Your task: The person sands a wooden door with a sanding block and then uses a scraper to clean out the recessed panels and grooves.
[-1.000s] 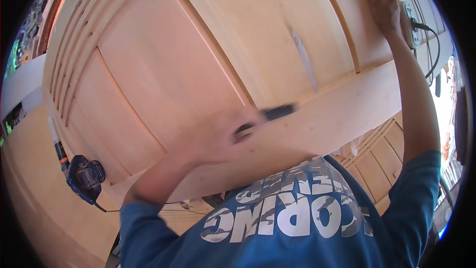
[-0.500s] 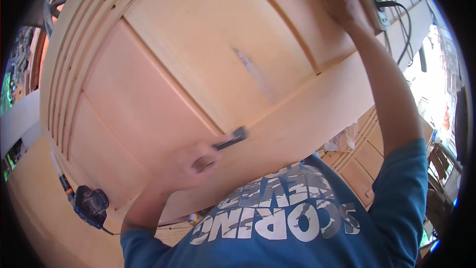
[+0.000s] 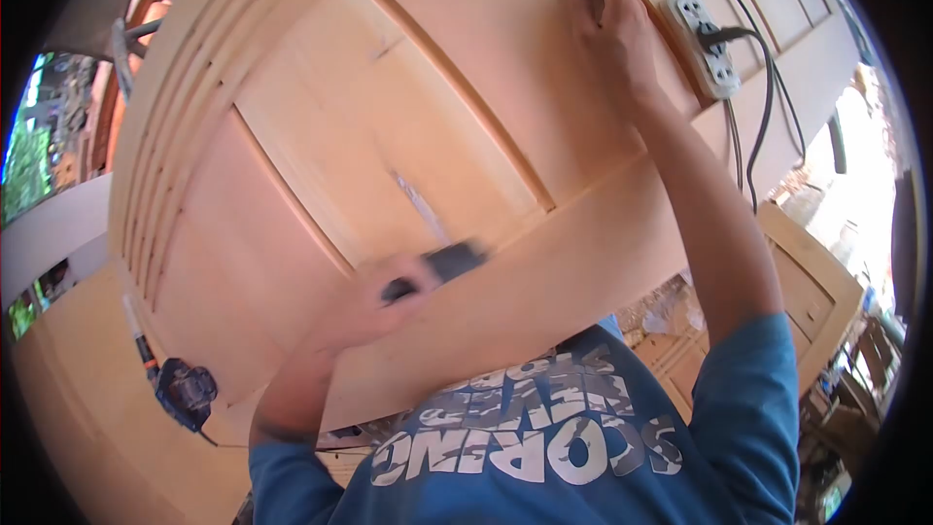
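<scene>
My left hand (image 3: 374,299), blurred by motion, is closed around a dark flat tool (image 3: 457,261); I cannot make out its exact kind. The tool's broad end points right, over the lower rail of a large pale wooden panel door (image 3: 573,233). Just above it, a whitish smear (image 3: 418,204) runs down one recessed panel. Up at the right, my right hand (image 3: 610,15) has its fingers curled in, low over another recessed panel. A dark spot shows between its thumb and fingers; whatever is there is hidden.
A white power strip (image 3: 702,44) with a black plug and cord (image 3: 768,87) lies on the door right of my right hand. A dark power tool (image 3: 185,391) rests at the lower left. Another panelled wooden piece (image 3: 812,297) stands at the right.
The view has shifted, so the door sits differently in frame. My left hand and tool have moved toward the whitish smear, the tool's flat face now showing wider. My right hand appears lower and further left.
</scene>
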A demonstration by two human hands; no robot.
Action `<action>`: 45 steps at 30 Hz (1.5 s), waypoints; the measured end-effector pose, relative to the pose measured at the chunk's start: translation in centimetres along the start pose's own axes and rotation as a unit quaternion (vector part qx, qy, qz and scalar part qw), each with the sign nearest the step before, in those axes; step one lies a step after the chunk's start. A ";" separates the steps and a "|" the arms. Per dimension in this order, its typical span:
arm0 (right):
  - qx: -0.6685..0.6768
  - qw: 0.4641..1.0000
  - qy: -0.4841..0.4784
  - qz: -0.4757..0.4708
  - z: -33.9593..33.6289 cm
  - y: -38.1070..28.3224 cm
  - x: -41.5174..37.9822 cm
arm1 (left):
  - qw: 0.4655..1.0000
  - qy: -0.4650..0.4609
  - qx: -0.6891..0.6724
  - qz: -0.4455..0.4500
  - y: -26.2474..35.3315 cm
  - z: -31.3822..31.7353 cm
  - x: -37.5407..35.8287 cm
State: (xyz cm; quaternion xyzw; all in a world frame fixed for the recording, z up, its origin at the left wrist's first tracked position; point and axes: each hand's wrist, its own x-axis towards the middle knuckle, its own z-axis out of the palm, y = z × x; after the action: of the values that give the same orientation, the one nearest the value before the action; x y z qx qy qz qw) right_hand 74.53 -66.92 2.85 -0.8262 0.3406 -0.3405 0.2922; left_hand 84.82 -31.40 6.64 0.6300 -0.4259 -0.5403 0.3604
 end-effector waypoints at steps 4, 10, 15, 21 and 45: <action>0.050 0.998 0.034 -0.016 0.1 0.9 0.1 | 0.947 0.232 -0.117 -0.186 -1.0 -3.1 -9.2; 0.108 0.994 0.031 0.002 -0.2 1.0 0.4 | 0.908 0.397 -0.036 -0.124 8.2 4.5 2.6; 0.183 0.982 0.030 0.015 -0.7 0.8 -0.1 | 0.876 0.466 -0.011 -0.125 8.0 10.5 9.5; 0.333 0.929 -0.153 0.040 -3.7 -3.3 -6.1 | 0.854 0.510 0.029 -0.104 7.5 11.5 8.7; 0.304 0.856 -0.402 -0.115 -10.1 -5.3 -14.1 | 0.805 0.571 -0.080 -0.139 9.8 14.2 12.0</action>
State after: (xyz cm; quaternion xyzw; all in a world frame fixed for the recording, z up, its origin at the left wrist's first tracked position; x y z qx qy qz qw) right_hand 61.19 -55.55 7.55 -0.7946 -0.0245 -0.0960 0.5990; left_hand 70.01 -46.13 8.84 0.8460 -0.0062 -0.1601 0.5085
